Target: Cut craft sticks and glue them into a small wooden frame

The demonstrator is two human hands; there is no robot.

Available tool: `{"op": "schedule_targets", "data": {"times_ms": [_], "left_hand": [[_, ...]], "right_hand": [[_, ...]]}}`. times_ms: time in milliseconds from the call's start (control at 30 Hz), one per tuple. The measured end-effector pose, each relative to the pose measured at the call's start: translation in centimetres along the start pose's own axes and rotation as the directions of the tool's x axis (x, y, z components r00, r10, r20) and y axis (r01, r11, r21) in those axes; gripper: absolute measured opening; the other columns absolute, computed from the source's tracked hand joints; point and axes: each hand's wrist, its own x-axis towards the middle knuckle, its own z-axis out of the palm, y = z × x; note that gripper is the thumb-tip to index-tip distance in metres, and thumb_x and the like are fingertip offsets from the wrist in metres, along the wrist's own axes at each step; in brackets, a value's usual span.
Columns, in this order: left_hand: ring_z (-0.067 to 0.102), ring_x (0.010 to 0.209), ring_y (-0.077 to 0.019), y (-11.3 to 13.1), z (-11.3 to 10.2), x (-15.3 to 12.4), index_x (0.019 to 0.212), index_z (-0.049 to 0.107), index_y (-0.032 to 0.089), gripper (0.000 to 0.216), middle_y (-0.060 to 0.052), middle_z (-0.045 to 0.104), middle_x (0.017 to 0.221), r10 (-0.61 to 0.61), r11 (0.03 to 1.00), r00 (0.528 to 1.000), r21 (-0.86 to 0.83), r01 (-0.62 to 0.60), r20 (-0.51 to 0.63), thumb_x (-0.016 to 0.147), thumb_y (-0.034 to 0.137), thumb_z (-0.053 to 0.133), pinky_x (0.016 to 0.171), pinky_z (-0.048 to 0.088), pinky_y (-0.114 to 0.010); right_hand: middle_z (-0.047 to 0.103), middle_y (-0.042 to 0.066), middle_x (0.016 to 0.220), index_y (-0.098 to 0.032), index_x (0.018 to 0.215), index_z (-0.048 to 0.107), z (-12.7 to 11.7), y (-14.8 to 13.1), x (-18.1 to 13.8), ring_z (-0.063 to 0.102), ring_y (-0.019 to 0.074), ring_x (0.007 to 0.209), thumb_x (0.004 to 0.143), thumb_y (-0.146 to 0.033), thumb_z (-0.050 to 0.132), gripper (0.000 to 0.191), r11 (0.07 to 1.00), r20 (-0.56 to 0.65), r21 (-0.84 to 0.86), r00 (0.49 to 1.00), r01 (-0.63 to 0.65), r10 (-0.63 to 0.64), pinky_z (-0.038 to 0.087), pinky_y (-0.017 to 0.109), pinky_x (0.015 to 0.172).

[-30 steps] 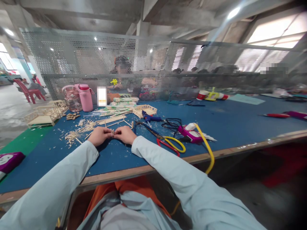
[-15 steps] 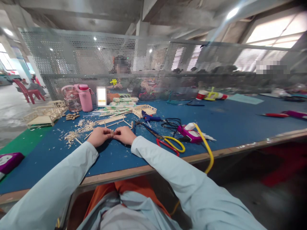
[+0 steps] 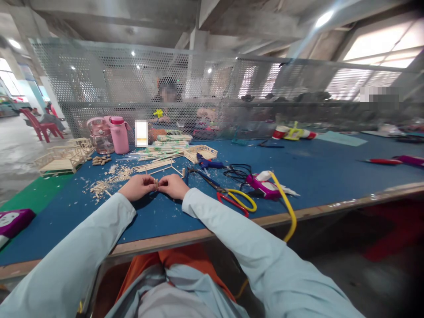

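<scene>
Over the blue tabletop, my left hand (image 3: 138,187) and my right hand (image 3: 174,186) meet with pinched fingers. Between the fingertips is a small tan piece (image 3: 157,183), gripped from both sides; its exact kind is too small to make out. Just behind the hands lie thin wooden sticks (image 3: 158,169), some joined into an angled frame. Left of my left hand spreads a heap of short wooden bits and crumbs (image 3: 111,181). To the right of my right hand rest scissors (image 3: 240,199) with one red and one yellow handle, and a blue glue gun (image 3: 209,162).
A purple-and-white device (image 3: 265,186) with a yellow cable (image 3: 288,212) lies right. Behind are a small wooden tray-like frame (image 3: 202,153), bundled sticks (image 3: 168,143), a pink bottle (image 3: 119,137) and peanut-like pieces (image 3: 101,160). A perforated metal screen (image 3: 126,79) borders the table; people sit beyond.
Both hands stay pinched together in nearly the same place. The small piece between the fingertips appears turned slightly. The whole view has shifted a little.
</scene>
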Motion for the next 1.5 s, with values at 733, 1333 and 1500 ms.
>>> {"op": "schedule_targets", "data": {"times_ms": [733, 1333, 1500], "left_hand": [[0.055, 0.063, -0.0143, -1.0, 0.4, 0.7, 0.085, 0.067, 0.012, 0.036, -0.003, 0.064, 0.068, -0.014, 0.991, 1.0, -0.13, 0.017, 0.022, 0.065, 0.041, 0.058, 0.063, 0.045, -0.026], [0.053, 0.065, -0.014, 0.3, -0.1, 0.2, 0.071, 0.068, 0.015, 0.025, 0.0, 0.064, 0.068, 0.023, 0.98, 0.999, 0.196, -0.03, 0.037, 0.068, 0.034, 0.052, 0.064, 0.04, -0.023], [0.052, 0.058, -0.0124, 0.4, 0.0, 0.1, 0.068, 0.067, 0.015, 0.025, 0.0, 0.062, 0.061, -0.012, 0.979, 1.0, 0.204, 0.013, -0.009, 0.068, 0.033, 0.051, 0.059, 0.039, -0.023]], "right_hand": [[0.068, 0.003, 0.065, -0.012, 0.07, 0.071, 0.0, 0.3, 0.1, 0.057, 0.0099, 0.06, 0.065, -0.018, 0.067, 0.009, 1.0, -0.014, 0.026, 1.0, 0.001, -0.001, 0.038, 0.017, 0.057], [0.069, 0.003, 0.067, -0.013, 0.072, 0.072, 0.1, 0.3, 0.1, 0.058, 0.01, 0.062, 0.066, -0.019, 0.066, 0.01, 1.0, -0.008, -0.005, 1.0, 0.012, -0.012, 0.038, 0.017, 0.057], [0.069, 0.003, 0.068, -0.013, 0.071, 0.071, 0.2, 0.4, 0.1, 0.058, 0.0101, 0.062, 0.066, -0.02, 0.066, 0.01, 1.0, -0.029, 0.014, 0.999, 0.027, -0.026, 0.039, 0.017, 0.058]]}}
